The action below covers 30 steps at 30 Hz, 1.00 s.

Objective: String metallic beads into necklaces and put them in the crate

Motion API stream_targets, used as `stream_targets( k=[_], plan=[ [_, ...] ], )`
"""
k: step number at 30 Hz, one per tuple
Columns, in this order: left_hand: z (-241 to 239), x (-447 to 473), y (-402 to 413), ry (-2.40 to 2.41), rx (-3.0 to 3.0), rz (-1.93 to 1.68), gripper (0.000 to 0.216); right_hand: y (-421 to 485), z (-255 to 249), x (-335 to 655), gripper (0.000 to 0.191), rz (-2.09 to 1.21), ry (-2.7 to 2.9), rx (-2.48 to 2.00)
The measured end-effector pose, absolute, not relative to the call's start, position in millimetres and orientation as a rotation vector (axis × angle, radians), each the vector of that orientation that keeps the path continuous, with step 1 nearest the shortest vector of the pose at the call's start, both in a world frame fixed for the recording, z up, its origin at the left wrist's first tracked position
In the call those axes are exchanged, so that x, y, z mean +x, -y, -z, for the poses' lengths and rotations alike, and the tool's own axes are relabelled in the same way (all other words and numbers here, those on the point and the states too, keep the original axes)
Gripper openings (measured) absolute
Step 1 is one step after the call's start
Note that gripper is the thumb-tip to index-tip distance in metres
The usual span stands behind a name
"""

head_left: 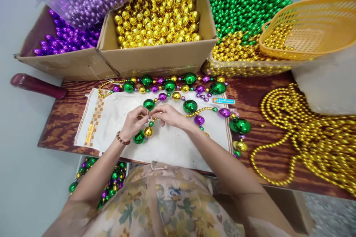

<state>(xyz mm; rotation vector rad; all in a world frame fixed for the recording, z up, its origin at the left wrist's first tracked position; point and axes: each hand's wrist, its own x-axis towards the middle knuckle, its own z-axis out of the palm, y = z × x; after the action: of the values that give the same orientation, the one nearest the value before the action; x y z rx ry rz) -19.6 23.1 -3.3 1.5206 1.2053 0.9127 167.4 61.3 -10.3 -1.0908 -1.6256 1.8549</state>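
Over a white towel, my left hand pinches the thin white cord of a bead necklace. A small green bead, a gold bead and a large green bead hang just below its fingertips. My right hand meets it from the other side, thumb and forefinger closed on the same necklace where small gold beads show. The exact knot or cord end is hidden by the fingers. More of the strand, with a large green bead and a purple bead, curves over the towel beyond my hands.
Cardboard boxes of purple beads and gold beads stand at the back. A bin of green beads, a yellow basket and gold bead chains are at right. A dark red bottle lies left; finished-looking strands line the towel's far edge.
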Motion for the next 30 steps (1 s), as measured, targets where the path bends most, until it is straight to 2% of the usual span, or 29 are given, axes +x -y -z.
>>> stream_targets(
  k=[9,11,14,16,18,23,27,30],
  plan=[
    [15.6,-6.1,-14.6,-1.360,1.610,-1.159,0.006,-63.5,18.4,160.8,0.013,-1.842,1.540,-1.091],
    [18.5,-5.5,-14.6,-1.361,1.598,-1.186,0.006,-62.8,13.8,161.5,0.014,-1.684,1.689,-1.192],
    [21.3,-6.1,-14.2,-1.328,1.531,-1.246,0.008,-59.9,7.2,175.0,0.015,-1.174,1.899,-1.399],
    [20.5,-6.8,-13.8,-1.289,1.402,-1.266,0.011,-55.6,7.5,191.6,0.013,-0.946,1.840,-1.490],
    [18.0,-7.5,-13.6,-1.255,1.223,-1.239,0.018,-48.4,11.6,208.7,0.009,-1.057,1.628,-1.437],
    [10.1,-5.6,-16.9,-1.123,0.868,-1.182,0.030,-24.3,20.6,220.3,0.015,-1.713,1.026,-0.921],
    [4.3,0.0,-22.4,-1.009,0.742,-1.153,0.035,-18.8,24.3,206.0,0.020,-1.813,0.878,-0.806],
    [5.7,3.6,-24.7,-1.043,0.821,-1.119,0.033,-20.8,30.8,203.7,0.018,-1.826,0.983,-0.818]
  ],
)
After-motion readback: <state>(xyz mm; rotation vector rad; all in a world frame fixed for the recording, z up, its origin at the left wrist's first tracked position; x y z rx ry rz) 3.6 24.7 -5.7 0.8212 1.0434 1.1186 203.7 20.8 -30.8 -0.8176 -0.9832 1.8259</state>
